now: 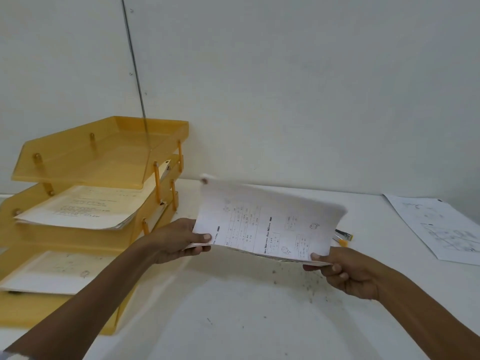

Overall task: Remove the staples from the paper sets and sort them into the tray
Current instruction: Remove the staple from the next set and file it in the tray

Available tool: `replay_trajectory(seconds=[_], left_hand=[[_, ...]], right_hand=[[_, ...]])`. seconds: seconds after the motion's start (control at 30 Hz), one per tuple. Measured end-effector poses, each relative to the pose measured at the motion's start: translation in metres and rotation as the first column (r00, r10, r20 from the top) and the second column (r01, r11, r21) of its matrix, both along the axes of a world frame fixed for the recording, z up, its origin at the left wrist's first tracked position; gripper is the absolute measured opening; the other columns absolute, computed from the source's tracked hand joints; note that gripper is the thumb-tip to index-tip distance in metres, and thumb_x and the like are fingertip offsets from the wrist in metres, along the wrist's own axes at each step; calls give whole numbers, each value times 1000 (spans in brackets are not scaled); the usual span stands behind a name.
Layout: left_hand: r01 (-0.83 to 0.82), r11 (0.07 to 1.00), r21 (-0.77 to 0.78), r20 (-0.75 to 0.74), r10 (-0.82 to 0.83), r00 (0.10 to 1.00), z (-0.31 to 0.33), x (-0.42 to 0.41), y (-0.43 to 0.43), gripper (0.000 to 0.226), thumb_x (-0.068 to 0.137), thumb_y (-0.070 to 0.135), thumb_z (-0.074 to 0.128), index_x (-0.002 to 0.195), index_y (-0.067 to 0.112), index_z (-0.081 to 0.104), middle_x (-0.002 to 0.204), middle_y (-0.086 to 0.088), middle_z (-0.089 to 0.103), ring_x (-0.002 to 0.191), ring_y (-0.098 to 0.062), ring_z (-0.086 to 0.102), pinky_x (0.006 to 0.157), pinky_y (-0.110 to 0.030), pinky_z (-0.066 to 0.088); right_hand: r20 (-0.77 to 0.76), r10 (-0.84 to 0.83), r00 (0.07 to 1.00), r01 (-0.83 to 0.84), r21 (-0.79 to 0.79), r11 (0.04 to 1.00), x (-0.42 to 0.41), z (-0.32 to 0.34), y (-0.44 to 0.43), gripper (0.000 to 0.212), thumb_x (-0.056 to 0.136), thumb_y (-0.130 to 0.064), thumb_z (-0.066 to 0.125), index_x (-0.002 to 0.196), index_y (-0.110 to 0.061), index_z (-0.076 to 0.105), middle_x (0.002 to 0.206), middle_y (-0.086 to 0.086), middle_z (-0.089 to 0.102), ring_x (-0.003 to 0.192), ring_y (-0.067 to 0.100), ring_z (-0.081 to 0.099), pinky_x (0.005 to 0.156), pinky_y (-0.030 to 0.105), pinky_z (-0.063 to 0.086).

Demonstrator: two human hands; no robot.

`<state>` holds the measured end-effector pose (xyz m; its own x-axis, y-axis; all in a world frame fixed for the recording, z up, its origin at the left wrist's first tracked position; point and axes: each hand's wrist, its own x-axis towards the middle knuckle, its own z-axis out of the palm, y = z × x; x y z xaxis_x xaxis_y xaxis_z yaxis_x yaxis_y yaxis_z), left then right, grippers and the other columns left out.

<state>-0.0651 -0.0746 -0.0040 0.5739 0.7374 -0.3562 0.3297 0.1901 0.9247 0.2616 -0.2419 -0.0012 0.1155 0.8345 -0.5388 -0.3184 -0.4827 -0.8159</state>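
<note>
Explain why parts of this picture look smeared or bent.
Head view: the white printed paper set is motion-blurred at its far edge; the dark wall seam bows from wide-angle distortion; light is even, with a faint shadow on the white table.

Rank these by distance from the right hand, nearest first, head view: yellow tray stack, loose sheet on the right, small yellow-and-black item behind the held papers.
1. small yellow-and-black item, just beyond the right hand
2. loose sheet, on the table farther right
3. yellow tray stack, far left
</note>
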Motion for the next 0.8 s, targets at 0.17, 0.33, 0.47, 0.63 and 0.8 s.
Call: replay_trajectory(seconds=[0.17, 0.33, 0.47, 0.63, 0.8], left_hand=[[67, 990, 127, -15, -65, 998, -4, -2, 6, 33, 101, 14, 62, 134, 9, 58, 111, -5, 71, 72, -9, 63, 62, -18, 53], [186, 954, 234, 18, -196, 980, 4, -9, 11, 36, 101, 20, 61, 135, 10, 55, 117, -19, 67, 71, -12, 54, 60, -19, 50], [371, 881, 293, -10, -385, 923, 22, -2, 6, 34, 102, 17, 59, 132, 3, 53, 115, -25, 65, 68, -12, 55, 53, -17, 48], [579, 749, 324, -169, -556, 814, 37, 24, -3, 32, 103, 11, 57, 128, -6, 48, 112, -31, 65, 65, -13, 59, 50, -20, 48], [367, 888, 275, -132, -343, 930, 32, 27, -9, 36, 100, 35, 63, 125, 11, 57, 106, -13, 73, 75, -14, 67, 58, -23, 55]], right_hand=[[164, 71, 984, -72, 0, 997, -3, -7, -7, 25, 101, -8, 55, 123, 3, 59, 86, 17, 72, 37, 3, 30, 32, 14, 26], [632, 156, 759, -81, -146, 986, -2, 18, -10, 97, 87, -44, 74, 155, -16, 12, 120, 14, 65, 80, 31, 75, 60, 37, 59], [936, -144, 322, -116, 190, 975, -12, 49, 1, 125, 74, -56, 77, 159, -25, -10, 164, 15, 19, 148, 33, 30, 116, 48, 31], [778, 233, 583, -421, 44, 906, -30, 75, 7, 67, 80, -55, 73, 137, -25, 57, 129, -5, 69, 114, 17, 69, 101, 40, 52], [436, 152, 887, -241, 155, 958, -21, 32, 4, 33, 91, -23, 68, 118, -5, 70, 111, 17, 76, 103, 38, 73, 98, 55, 54]])
